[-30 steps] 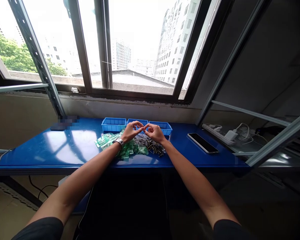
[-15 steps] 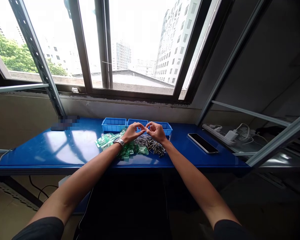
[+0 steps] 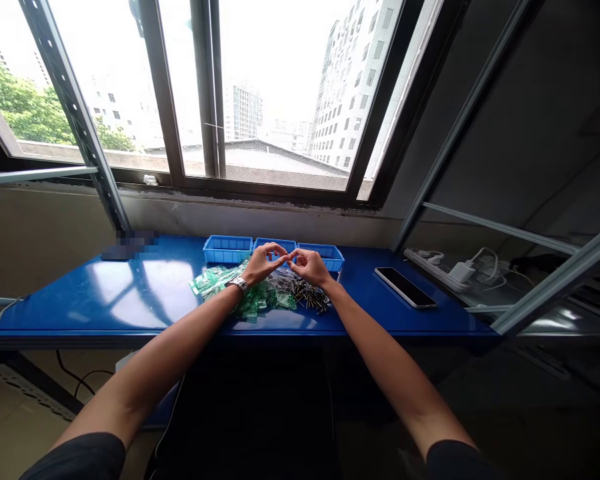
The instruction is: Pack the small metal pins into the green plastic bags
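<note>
My left hand [image 3: 263, 264], with a metal-banded watch [image 3: 239, 285] on the wrist, is closed in a pinch above the blue table. Fingertip to fingertip with it, my right hand [image 3: 310, 267] pinches as well. Whatever is between the fingertips is too small to make out. Beneath my left hand spreads a pile of small clear-and-green plastic bags [image 3: 253, 301]. A heap of dark, thin screw-like pieces [image 3: 311, 295] lies under my right hand. Some greyish clear pieces between the two piles are partly hidden by my hands.
Three blue bins stand behind the piles: a left bin [image 3: 229, 253], a middle bin [image 3: 275, 243] and a right bin [image 3: 336, 259]. A phone [image 3: 405, 287] lies on the table [image 3: 90, 307] at right. Beyond it are a power strip and charger [image 3: 463, 269]. Metal shelf posts [image 3: 75, 107] flank the table.
My fingers have shifted slightly where the two pinches meet, and the right fingers look a little more extended. The piles, bins and phone appear the same.
</note>
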Tool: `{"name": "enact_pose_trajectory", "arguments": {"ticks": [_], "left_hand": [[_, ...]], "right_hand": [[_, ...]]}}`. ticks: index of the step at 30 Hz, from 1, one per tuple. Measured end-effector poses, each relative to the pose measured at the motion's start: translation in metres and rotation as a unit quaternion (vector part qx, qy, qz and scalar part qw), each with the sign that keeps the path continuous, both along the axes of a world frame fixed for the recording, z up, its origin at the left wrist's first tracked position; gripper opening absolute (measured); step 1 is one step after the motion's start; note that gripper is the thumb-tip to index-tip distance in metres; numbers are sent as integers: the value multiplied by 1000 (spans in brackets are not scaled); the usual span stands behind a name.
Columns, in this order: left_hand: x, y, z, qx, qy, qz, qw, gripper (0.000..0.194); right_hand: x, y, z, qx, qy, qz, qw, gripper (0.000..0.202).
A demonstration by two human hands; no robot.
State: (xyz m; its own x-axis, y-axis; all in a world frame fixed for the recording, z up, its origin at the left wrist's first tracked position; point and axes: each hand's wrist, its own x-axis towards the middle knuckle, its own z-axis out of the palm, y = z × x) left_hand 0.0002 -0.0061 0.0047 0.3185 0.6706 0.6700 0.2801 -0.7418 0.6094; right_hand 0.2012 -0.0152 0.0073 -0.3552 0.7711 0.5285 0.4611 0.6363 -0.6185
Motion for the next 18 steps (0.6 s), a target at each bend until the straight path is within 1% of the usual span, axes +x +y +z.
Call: {"name": "enact_pose_trajectory", "arguments": {"ticks": [4, 11, 18], "left_hand": [[0, 0, 0, -2, -3, -1, 1000, 29], [0, 0, -1, -4, 6, 0, 1000, 29], [3, -3, -1, -1, 31, -11, 999, 27]], "right_hand": [[1, 0, 1, 6, 8, -9, 1000, 25], [0, -4, 4, 13, 54, -26, 998, 23], [-2, -4, 2, -1, 59, -19, 998, 29]]}}
